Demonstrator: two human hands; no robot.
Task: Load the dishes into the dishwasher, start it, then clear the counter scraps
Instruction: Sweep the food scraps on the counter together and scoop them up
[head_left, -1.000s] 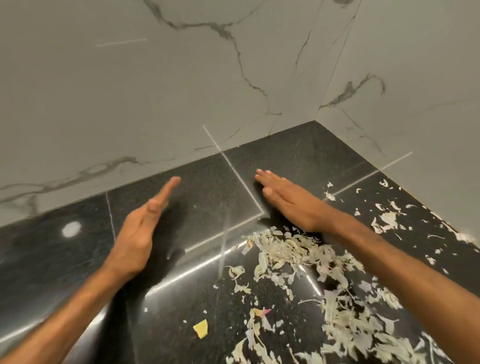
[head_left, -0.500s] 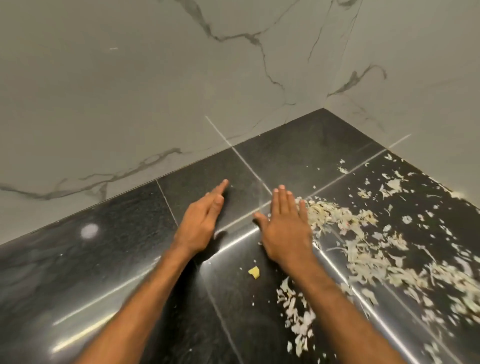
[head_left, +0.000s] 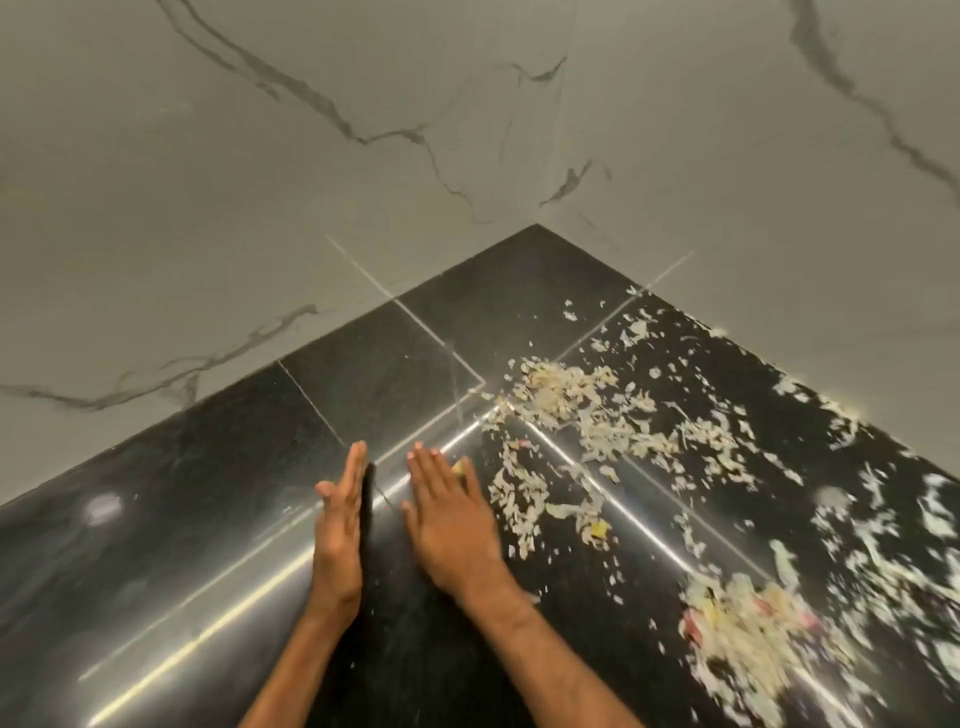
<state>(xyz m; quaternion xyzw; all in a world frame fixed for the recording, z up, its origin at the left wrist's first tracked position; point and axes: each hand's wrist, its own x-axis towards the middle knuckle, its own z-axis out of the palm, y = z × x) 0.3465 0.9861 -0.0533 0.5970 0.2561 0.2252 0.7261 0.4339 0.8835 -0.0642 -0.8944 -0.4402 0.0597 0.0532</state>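
Black shiny stone counter (head_left: 156, 545): it fills the low part of the view and runs back into a corner. Two bare arms reach out over it.
Left hand (head_left: 340, 525): it stands up on its side edge, fingers straight and together, thumb on top. It holds nothing.
Right hand (head_left: 452, 525): it lies flat on the counter, palm down, just beside the left hand but apart from it. Its fingers are straight and it holds nothing.
Small yellow bit (head_left: 458, 468): it peeks out right by the right hand's fingers.
Pale thin food scraps (head_left: 566, 400): they lie all over the right part of the counter, to the right of the right hand. One blurry heap with pink and yellow bits sits near the low right edge. Another heap lies farther back, where the tile lines cross.
Grey-white marble walls (head_left: 260, 182): two walls with dark veins meet at the far corner behind the counter.
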